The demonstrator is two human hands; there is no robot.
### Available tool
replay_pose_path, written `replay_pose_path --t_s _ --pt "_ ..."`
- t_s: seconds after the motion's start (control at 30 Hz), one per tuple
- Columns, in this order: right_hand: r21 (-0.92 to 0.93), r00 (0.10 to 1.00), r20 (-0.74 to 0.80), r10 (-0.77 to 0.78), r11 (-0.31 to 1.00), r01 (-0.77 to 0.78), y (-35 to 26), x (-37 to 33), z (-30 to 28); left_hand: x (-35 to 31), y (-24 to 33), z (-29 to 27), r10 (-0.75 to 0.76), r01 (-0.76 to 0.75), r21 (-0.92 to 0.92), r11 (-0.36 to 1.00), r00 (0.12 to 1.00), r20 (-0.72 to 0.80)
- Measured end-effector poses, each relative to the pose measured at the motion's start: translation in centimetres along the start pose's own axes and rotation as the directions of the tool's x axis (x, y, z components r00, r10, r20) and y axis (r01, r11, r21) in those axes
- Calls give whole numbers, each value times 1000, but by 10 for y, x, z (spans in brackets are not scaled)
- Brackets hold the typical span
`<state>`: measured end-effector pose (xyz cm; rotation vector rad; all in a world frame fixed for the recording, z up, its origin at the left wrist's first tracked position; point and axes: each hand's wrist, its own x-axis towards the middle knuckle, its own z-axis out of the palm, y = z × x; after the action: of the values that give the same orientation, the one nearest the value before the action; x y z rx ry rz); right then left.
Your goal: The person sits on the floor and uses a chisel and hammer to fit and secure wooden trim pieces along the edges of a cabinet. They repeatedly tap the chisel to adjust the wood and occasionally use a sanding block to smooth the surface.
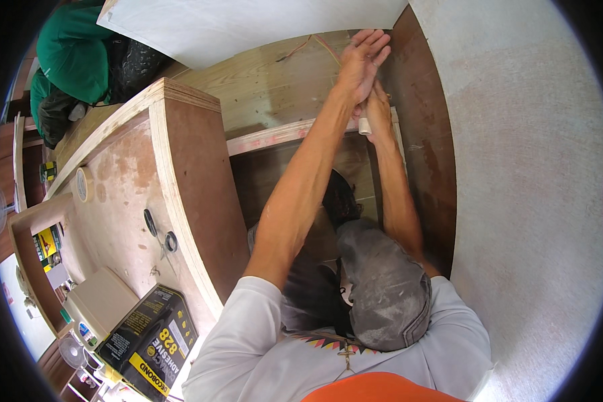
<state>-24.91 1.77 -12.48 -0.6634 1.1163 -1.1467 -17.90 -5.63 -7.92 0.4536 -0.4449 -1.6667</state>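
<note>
Both my arms reach forward into a narrow gap beside a brown wooden side panel (419, 100). My left hand (363, 61) is stretched out palm up, fingers apart, with nothing in it. Just below and partly behind its wrist, my right hand (380, 114) is closed around a short cream-coloured cylinder (364, 126), whose near end shows. What the cylinder is exactly I cannot make out. Beneath the hands runs a pale wooden rail (275, 136) with reddish smears. Thin wires (325, 45) lie on the wood-patterned floor beyond, left of my left hand.
At left lies a plywood cabinet frame (194, 154) bearing scissors (159, 234) and a tape roll (84, 184). Near it stand a black-and-yellow adhesive can (151, 338) and beige jug (104, 301). White (248, 27) and grey panels (516, 167) flank me. A person in green (74, 50) bends at far left.
</note>
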Motion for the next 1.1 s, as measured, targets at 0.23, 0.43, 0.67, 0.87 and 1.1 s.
replay_pose_path --t_s 0.23,0.43,0.67,0.87,1.1 --pt "62 997 44 60 996 -63 -48 -25 -6 -31 27 -21 -8 75 499 863 991 -135" --pt "128 993 120 19 991 -34 -85 -39 0 -45 37 25 -268 239 703 670 961 -71" --pt "-140 998 -68 12 990 -22 -66 -41 -4 -41 4 -2 -206 228 717 659 971 -120" --pt "-511 998 59 13 860 19 -40 -42 -9 -108 68 -32 -220 266 792 550 961 -170" --pt "-201 884 440 160 977 -76 -29 -64 19 -185 130 -72 -518 393 863 316 834 -190"
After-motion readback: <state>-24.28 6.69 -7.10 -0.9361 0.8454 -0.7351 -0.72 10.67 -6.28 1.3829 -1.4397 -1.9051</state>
